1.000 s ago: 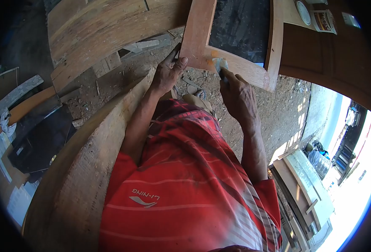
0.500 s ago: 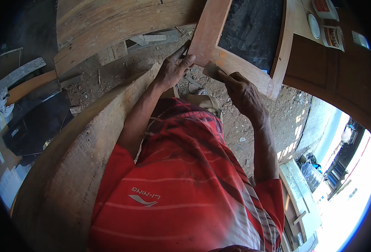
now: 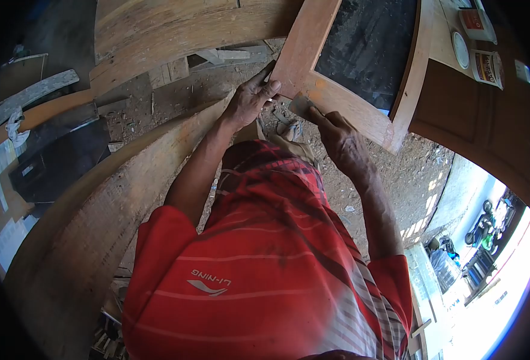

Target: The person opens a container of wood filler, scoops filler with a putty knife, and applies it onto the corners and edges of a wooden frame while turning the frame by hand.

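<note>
A: Where is the scraper [image 3: 301,106]?
B: In the right hand [image 3: 344,144], which is closed round its near end; the blade sticks out past the fingers, at the near edge of the frame [image 3: 352,107]. I can't tell if it touches the wood.
A: And the left hand [image 3: 251,103]?
B: Closed on the frame's near left corner, thumb and fingers pinching the edge. The frame lies ahead of both hands.
A: What's around them?
B: The thumb of the left hand is near the blade, on its left. An orange patch [image 3: 317,93] marks the frame just beyond the blade, and a dark panel [image 3: 367,51] fills the opening behind that. Two tubs [image 3: 488,69] and a round lid [image 3: 460,49] sit beyond the frame to the right. A thick timber [image 3: 127,207] runs along the left of the person, beside the left arm.
A: Which way does the scraper point?
B: Forward and left, its long axis slanting from the right hand towards the frame's corner. The frame's near rail slants back to the right; its left side runs forward, out of view.
</note>
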Motion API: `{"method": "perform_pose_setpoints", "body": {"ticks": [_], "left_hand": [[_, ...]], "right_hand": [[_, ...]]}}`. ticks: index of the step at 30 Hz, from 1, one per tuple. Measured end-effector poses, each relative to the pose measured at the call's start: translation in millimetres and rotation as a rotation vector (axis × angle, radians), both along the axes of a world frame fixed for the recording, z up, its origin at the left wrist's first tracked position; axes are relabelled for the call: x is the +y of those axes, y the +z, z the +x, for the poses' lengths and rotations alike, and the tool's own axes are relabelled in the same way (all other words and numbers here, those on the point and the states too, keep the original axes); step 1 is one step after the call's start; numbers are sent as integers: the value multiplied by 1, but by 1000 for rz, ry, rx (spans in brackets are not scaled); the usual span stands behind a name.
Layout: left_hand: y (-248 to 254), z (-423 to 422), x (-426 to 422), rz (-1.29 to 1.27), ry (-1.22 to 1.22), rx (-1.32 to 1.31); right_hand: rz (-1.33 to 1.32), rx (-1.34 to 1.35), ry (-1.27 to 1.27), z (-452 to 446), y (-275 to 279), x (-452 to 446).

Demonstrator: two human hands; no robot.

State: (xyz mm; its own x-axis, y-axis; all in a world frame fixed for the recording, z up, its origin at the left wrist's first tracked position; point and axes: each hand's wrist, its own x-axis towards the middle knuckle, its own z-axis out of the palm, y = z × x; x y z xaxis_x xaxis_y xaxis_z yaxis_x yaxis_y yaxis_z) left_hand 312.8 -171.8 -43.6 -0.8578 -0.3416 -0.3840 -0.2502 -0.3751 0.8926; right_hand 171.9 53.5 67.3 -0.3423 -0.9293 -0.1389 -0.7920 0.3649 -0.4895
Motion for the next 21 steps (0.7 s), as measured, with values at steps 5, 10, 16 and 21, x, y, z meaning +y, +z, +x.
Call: {"method": "perform_pose_setpoints", "body": {"ticks": [5, 10, 16, 21], "left_hand": [[1, 2, 2, 26, 6, -24], [0, 2, 4, 18, 28, -8], [3, 0, 6, 27, 49, -15], [-4, 3, 7, 2, 61, -35]], "right_hand": [[15, 12, -33, 5, 4, 6], [52, -13, -31, 6, 2, 7], [41, -9, 20, -10, 1, -4], [51, 20, 46, -19, 8, -14]]}}
